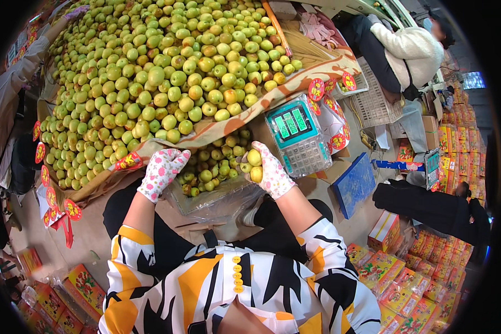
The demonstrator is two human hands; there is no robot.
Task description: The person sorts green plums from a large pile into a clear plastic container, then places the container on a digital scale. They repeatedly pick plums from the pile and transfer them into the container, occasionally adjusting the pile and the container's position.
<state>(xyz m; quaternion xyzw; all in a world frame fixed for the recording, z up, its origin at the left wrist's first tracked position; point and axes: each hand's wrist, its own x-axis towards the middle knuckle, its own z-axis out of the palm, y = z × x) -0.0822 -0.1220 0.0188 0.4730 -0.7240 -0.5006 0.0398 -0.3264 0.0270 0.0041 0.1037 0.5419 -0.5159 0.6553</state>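
Observation:
A large heap of green-yellow jujubes (150,83) lies on a cloth-covered surface with a patterned brown cloth edge (229,125). My left hand (163,171), in a white floral glove, is at that edge with its fingers curled; whether anything is inside them cannot be seen. My right hand (269,171), gloved alike, holds several jujubes (254,160) against its fingers. Between and below my hands stands a plastic-lined box (200,200) with more jujubes (215,165) in it. A digital scale display with keypad (298,137), wrapped in clear plastic, is just right of my right hand.
Round red stickers (72,209) hang along the cloth. A blue board (353,185) leans right of the display. Printed fruit boxes (401,288) are stacked at both lower sides. A co-worker's gloved hand (76,13) reaches the heap's far left; a seated person (409,50) is upper right.

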